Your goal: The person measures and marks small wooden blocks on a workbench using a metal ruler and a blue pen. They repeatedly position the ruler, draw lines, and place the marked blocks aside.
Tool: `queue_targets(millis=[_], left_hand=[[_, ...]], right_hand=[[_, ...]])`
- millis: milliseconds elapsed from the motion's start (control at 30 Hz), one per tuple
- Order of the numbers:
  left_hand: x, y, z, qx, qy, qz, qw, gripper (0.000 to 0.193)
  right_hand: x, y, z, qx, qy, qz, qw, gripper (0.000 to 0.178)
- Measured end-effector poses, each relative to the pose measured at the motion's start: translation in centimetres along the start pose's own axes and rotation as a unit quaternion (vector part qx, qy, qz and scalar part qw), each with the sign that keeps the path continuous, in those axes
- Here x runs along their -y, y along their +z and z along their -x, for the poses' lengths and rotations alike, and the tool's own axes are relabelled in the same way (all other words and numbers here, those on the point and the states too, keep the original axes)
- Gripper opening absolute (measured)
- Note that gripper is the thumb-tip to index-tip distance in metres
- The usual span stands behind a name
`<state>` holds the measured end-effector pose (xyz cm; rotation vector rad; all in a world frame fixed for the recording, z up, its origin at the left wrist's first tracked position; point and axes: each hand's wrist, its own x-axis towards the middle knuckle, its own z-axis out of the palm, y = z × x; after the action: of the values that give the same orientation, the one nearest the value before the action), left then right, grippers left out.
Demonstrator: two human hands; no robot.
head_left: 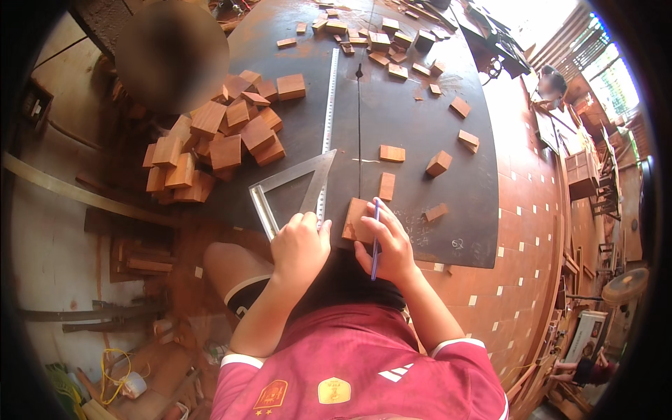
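My left hand (301, 246) is closed on the lower part of a metal triangular set square (294, 171), which lies flat on the dark tabletop. A long steel ruler (330, 105) runs away from me, partly under the square's tip; my left thumb is by its near end. My right hand (389, 241) has a blue pen (376, 245) between its fingers. Its thumb and fingers are also at a reddish wooden block (355, 215) near the table's front edge. Just beyond that block lie two small wooden pieces, one upright in view (386, 186) and one crosswise (393, 153).
A heap of wooden blocks (226, 152) covers the table's left side. More blocks (379, 42) are scattered at the far end and right. A dark slot (360, 126) runs down the tabletop (420, 91). One person (551, 87) is far right; a blurred patch hides the upper left.
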<state>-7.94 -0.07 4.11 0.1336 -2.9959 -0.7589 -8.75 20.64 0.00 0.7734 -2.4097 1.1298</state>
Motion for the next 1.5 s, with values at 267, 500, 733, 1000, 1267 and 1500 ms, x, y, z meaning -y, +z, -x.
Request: queue_targets(millis=[267,500,733,1000,1267,1500], left_hand=[[-0.4,-0.1,-1.1,0.032,-0.032,-0.002,0.999,0.027],[-0.8,0.5,-2.0,0.049,-0.044,0.025,0.998,0.022],[-0.8,0.7,-2.3,0.071,-0.07,0.054,0.994,0.022],[3.7,-1.4,-3.5,0.222,-0.132,0.482,0.837,0.019],[4.6,-2.7,-2.9,0.213,-0.126,0.587,0.77,0.013],[4.4,-2.0,0.8,0.154,-0.105,0.431,0.883,0.01]], right_hand=[[0.5,-0.3,-0.4,0.0,-0.006,0.023,1.0,0.05],[0.7,-0.4,-0.5,0.0,-0.008,0.026,1.0,0.045],[0.8,-0.4,-0.6,0.004,-0.011,0.03,0.999,0.045],[0.7,-0.4,-0.7,-0.004,-0.016,0.035,0.999,0.045],[1.0,-0.4,-0.8,-0.012,-0.011,0.026,1.0,0.041],[0.9,-0.4,-0.8,-0.003,-0.013,0.032,0.999,0.043]])
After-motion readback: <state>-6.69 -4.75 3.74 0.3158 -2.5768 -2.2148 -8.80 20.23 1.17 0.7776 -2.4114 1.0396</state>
